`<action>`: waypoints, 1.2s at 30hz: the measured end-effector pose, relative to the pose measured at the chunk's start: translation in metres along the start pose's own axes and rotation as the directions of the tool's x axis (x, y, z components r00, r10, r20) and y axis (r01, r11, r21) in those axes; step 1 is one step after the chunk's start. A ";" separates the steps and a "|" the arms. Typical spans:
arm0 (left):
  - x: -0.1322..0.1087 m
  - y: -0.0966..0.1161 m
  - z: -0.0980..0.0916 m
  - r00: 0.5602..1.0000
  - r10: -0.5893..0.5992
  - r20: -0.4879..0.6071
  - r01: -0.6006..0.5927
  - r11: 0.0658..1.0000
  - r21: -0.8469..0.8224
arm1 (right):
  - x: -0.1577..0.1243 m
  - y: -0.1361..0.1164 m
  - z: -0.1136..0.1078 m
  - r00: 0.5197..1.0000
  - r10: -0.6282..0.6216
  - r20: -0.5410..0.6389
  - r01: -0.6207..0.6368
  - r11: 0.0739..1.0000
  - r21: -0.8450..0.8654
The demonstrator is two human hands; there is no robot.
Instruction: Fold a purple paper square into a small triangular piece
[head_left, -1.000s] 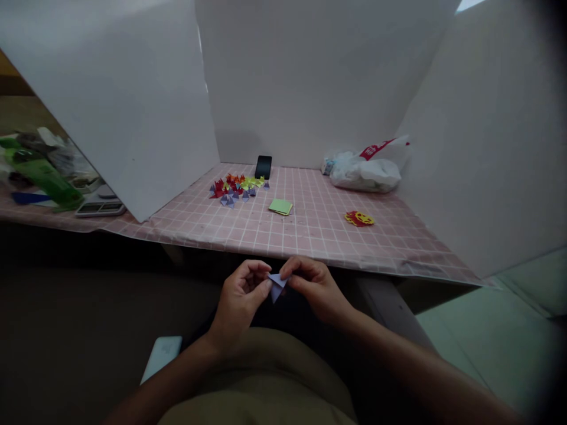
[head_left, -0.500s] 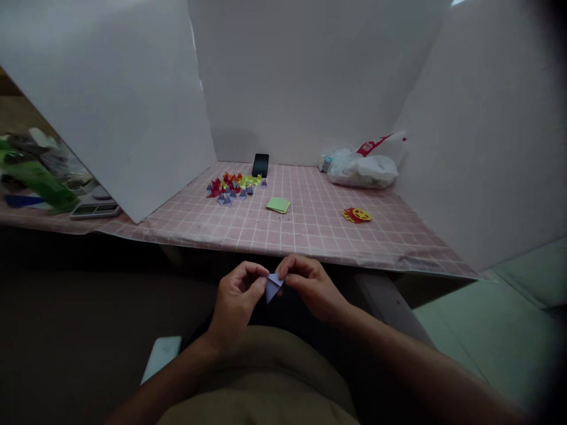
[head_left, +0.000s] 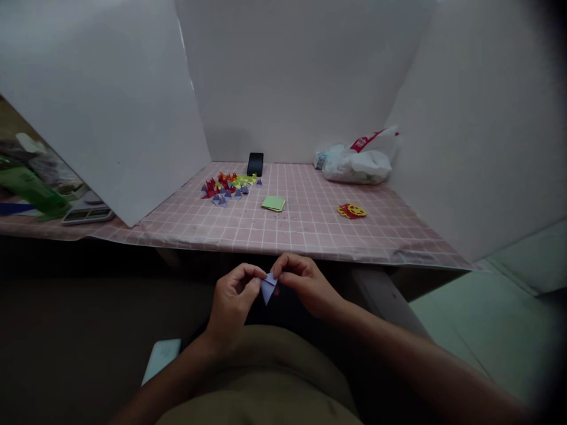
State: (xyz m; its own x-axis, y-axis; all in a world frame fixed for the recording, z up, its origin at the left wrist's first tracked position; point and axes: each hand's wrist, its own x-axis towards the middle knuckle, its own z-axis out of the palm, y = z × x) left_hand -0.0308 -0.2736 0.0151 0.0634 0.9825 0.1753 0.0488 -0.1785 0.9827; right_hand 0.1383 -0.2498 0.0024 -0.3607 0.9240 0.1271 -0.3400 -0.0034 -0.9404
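Observation:
Below the table's front edge, over my lap, both hands pinch a small purple folded paper triangle [head_left: 267, 288]. My left hand [head_left: 234, 300] grips its left side with thumb and fingertips. My right hand [head_left: 302, 284] grips its top right corner. The paper's point hangs downward between the two hands.
On the pink checked tablecloth [head_left: 310, 230] lie a heap of small folded paper pieces [head_left: 227, 185] in several colours, a green paper stack [head_left: 273, 203], a black phone [head_left: 255, 163], a red and yellow cutout [head_left: 351, 211] and a white plastic bag [head_left: 357, 163]. White boards wall the table; a calculator [head_left: 87, 213] sits outside at left.
The hands folded the purple paper narrower and shifted slightly left; the view tilted a little, moving the table contents leftward in the frame.

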 end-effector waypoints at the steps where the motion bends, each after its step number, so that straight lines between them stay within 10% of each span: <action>1: 0.000 0.000 0.000 1.000 0.005 0.006 -0.005 1.000 0.007 | 0.000 0.000 0.000 1.000 -0.001 -0.001 0.001 1.000 -0.010; 17: 0.003 -0.005 0.001 0.996 -0.015 -0.093 0.017 1.000 0.020 | 0.002 -0.006 -0.001 0.999 0.006 -0.043 -0.014 0.982 -0.191; 36: 0.007 -0.014 -0.004 0.983 -0.160 0.094 0.164 0.986 -0.029 | -0.001 -0.008 0.000 0.999 0.046 0.011 -0.038 0.923 -0.384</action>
State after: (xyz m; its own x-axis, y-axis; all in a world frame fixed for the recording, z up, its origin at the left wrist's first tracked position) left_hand -0.0346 -0.2641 0.0029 0.1479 0.9890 0.0090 0.0300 -0.0136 0.9995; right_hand 0.1419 -0.2506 0.0098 -0.3859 0.9184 0.0873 0.0334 0.1084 -0.9935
